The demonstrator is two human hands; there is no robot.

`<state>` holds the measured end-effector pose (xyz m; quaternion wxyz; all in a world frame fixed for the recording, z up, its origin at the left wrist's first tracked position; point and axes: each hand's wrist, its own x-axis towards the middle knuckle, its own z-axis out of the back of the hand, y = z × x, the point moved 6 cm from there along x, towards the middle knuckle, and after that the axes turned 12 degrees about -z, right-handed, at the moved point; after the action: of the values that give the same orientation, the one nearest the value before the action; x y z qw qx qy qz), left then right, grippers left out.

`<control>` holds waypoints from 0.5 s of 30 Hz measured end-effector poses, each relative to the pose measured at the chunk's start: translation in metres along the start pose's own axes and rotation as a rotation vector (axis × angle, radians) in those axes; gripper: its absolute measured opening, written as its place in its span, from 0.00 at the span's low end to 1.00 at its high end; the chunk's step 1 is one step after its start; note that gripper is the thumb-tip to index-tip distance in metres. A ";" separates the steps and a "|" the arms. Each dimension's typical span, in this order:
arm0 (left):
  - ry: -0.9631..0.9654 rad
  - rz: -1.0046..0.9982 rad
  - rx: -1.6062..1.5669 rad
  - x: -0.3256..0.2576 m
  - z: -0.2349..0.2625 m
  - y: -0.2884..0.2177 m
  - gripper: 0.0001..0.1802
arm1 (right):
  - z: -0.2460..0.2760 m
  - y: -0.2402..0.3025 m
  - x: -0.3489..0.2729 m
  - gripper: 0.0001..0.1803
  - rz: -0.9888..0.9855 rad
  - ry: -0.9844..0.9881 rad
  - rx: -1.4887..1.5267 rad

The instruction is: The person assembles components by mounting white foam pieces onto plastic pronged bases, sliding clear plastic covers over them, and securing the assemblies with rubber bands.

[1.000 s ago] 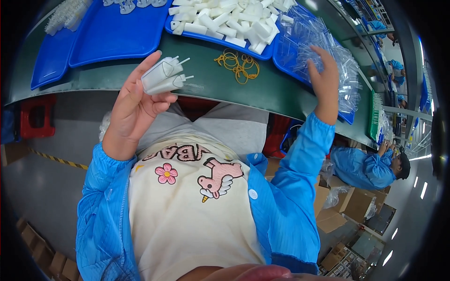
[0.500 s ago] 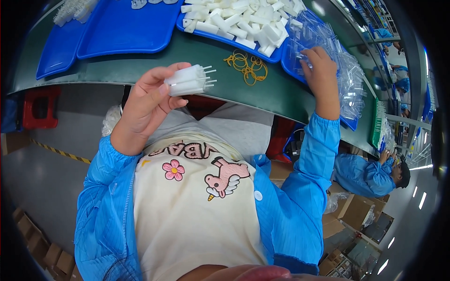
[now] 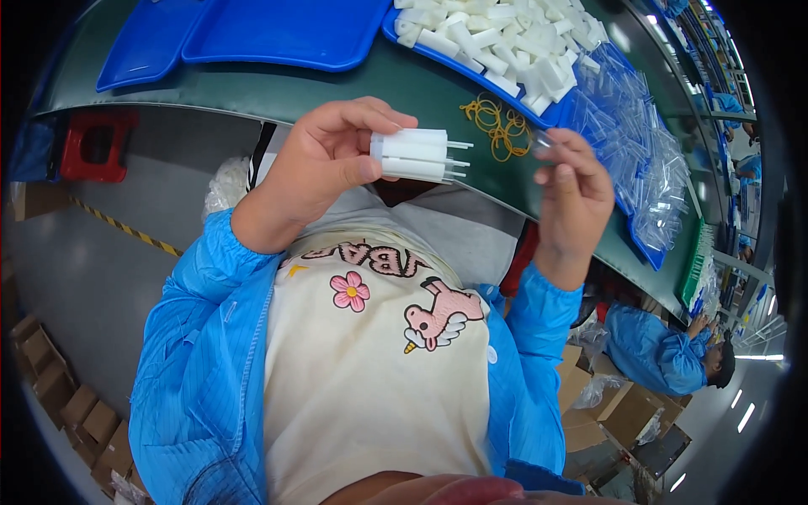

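My left hand (image 3: 324, 156) grips a bundle of white plastic pieces (image 3: 414, 154) above the table's near edge, with thin white pins sticking out to the right. A clear band or sleeve seems to sit at its left end, partly behind my fingers. To the right, my right hand (image 3: 576, 194) pinches a small clear plastic piece (image 3: 545, 143) between thumb and fingers, apart from the bundle. Beyond that hand lies a heap of clear plastic parts (image 3: 631, 139) on a blue tray. Yellow rubber bands (image 3: 498, 126) lie on the green tabletop between the hands.
White plastic blocks (image 3: 505, 38) fill a blue tray at the back. Two more blue trays (image 3: 282, 57) stand at the back left. A red stool (image 3: 97, 147) is on the floor at left. At far right a co-worker in blue (image 3: 656, 345) sits near a green-edged rack (image 3: 699, 261).
My right hand has come back from the tray of clear parts toward the bundle, now with a clear piece in its fingers. The view has shifted, and the bundle is held more level.
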<state>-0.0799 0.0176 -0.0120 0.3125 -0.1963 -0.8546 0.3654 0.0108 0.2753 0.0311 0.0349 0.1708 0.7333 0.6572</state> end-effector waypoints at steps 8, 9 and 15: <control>0.000 -0.012 -0.013 -0.001 -0.002 0.004 0.20 | -0.042 -0.008 -0.028 0.16 -0.145 -0.009 0.049; -0.015 -0.034 -0.046 -0.001 -0.002 0.004 0.19 | -0.044 -0.008 -0.028 0.16 -0.144 0.011 0.051; 0.001 -0.016 -0.039 -0.002 -0.006 0.004 0.17 | -0.052 -0.009 -0.030 0.18 -0.127 0.107 0.037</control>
<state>-0.0740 0.0223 -0.0130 0.3118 -0.1955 -0.8631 0.3459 0.0227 0.2158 0.0245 0.0341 0.0892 0.7555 0.6482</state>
